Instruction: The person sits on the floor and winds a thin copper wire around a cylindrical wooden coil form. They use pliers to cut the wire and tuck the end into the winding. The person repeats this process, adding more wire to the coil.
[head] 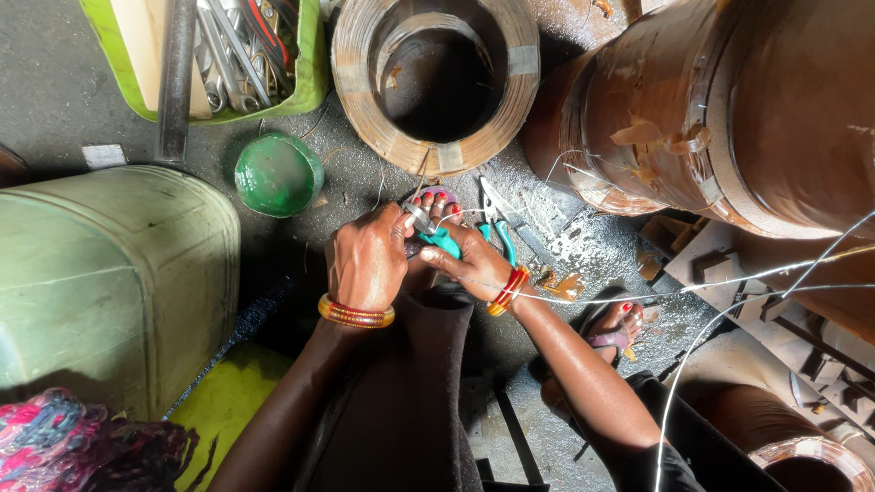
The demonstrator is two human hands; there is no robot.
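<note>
My left hand [367,260] is closed around the jaw end of a teal-handled pair of pliers [437,237], just above my knee. My right hand [474,264] grips the teal handles of the same pliers from the right. Thin white wire [638,293] runs from between my hands out to the right edge. A second pair of teal-handled cutters [499,228] lies on the floor right behind my right hand. Both wrists carry orange and red bangles. My toes show beyond the hands.
A wound copper coil ring [436,82] lies on the floor ahead. Large copper windings [729,109] stand at the right. A green can [100,273] is at the left, a green lid [278,175] beside it, and a green tool tray [228,55] at the top left.
</note>
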